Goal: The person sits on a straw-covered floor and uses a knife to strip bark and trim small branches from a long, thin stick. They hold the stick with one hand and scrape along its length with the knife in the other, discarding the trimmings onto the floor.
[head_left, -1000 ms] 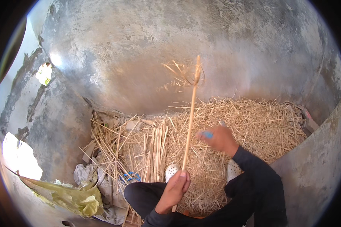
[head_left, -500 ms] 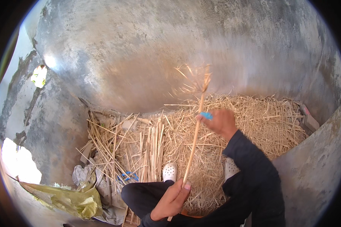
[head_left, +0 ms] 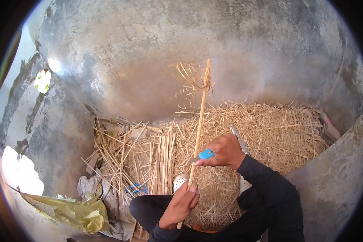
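Note:
My left hand (head_left: 182, 205) is closed round the lower part of a thin, pale wooden stick (head_left: 200, 123), which slants up and away from me. Curled shavings (head_left: 192, 76) cling in a tuft near its far end. In my right hand (head_left: 226, 151) is a blue utility knife (head_left: 207, 154), held in closed fingers. Its short blade lies at the stick, a little beyond my left hand. The rest of the knife's handle is hidden by my fingers.
Shavings (head_left: 270, 133) cover the floor ahead and right. Split sticks (head_left: 163, 161) lie at left, beside a yellowish sack (head_left: 74, 213). A grey wall (head_left: 213, 32) rises in front. My white perforated shoe (head_left: 180, 181) stands beside the sticks.
My right hand has come down and nearer along the stick with the knife. The stick's far end has swung left, and my left hand has shifted slightly.

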Tool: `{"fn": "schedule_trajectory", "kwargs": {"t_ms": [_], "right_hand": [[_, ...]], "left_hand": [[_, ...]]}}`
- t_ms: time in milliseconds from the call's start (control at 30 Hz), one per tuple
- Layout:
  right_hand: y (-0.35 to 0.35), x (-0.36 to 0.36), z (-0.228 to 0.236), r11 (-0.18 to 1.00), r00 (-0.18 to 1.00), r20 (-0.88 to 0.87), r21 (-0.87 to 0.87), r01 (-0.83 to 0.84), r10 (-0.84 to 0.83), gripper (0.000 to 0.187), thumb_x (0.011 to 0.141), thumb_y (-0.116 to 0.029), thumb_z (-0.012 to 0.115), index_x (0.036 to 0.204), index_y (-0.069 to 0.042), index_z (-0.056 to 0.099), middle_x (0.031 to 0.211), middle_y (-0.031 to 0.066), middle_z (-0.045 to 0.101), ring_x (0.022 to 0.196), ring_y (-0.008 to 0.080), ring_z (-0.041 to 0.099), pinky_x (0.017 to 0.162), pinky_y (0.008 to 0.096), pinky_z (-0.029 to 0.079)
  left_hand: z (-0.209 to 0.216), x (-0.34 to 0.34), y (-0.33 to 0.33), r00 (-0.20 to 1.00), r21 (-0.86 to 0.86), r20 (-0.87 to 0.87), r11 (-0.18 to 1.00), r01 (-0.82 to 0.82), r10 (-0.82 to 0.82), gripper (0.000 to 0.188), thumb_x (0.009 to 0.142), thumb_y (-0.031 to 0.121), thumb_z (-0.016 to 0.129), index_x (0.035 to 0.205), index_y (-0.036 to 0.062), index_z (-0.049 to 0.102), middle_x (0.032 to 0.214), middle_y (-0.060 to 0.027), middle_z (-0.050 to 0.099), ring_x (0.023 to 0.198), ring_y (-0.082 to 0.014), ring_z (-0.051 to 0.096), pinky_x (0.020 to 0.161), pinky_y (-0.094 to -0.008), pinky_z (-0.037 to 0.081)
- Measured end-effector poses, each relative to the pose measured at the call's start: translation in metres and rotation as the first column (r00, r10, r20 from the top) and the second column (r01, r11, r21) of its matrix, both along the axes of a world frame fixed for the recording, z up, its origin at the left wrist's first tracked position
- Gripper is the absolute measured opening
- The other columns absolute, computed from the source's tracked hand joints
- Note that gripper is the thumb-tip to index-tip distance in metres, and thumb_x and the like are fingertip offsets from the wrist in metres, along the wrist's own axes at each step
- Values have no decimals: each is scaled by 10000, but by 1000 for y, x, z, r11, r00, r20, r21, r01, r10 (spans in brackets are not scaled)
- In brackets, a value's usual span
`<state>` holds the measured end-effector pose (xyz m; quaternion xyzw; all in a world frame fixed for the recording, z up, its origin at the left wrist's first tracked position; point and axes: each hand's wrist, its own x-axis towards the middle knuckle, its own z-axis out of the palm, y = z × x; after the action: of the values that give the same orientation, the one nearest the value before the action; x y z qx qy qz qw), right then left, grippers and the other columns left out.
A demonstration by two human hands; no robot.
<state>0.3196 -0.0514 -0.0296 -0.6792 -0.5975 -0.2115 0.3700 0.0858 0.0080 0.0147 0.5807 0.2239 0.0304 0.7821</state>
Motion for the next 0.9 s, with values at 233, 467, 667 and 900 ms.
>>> {"fn": "schedule_trajectory", "kwargs": {"t_ms": [233, 467, 667, 900], "right_hand": [[-4, 57, -18, 948, 952, -38, -118, 297, -303, 764, 730, -833, 534, 494, -107, 556, 410, 30, 465, 353, 200, 489, 368, 356, 366], [-20, 126, -33, 792, 797, -85, -212, 572, -598, 798, 775, -838, 461, 528, -93, 604, 432, 69, 480, 418, 243, 529, 420, 400, 399], [-16, 119, -35, 832, 665, -505, -397, 387, -550, 795, 850, -771, 437, 539, -60, 609, 462, 110, 507, 431, 251, 536, 422, 412, 385], [-14, -32, 5, 996, 992, -124, -81, -45, 35, 655, 803, -731, 573, 512, -144, 559, 447, 46, 499, 372, 232, 496, 407, 366, 394]], "left_hand": [[-2, -12, -13, 995, 14, 2, 995, 96, -96, 251, 1059, 283, 385, 895, 96, 414, 623, 46, 335, 549, -52, 290, 508, -212, 249], [2, -33, -44, 978, -40, -29, 978, 205, -206, 259, 1046, 337, 410, 921, 111, 412, 649, 36, 343, 567, -59, 302, 517, -214, 244], [0, -23, -15, 988, 104, -70, 984, 145, -138, 303, 1050, 338, 385, 960, 70, 496, 624, 43, 354, 557, -52, 296, 520, -209, 242], [11, -2, 14, 1000, 235, -4, 972, -14, 16, 283, 1056, 304, 393, 1006, 56, 520, 618, 62, 328, 551, -41, 281, 512, -210, 231]]}}
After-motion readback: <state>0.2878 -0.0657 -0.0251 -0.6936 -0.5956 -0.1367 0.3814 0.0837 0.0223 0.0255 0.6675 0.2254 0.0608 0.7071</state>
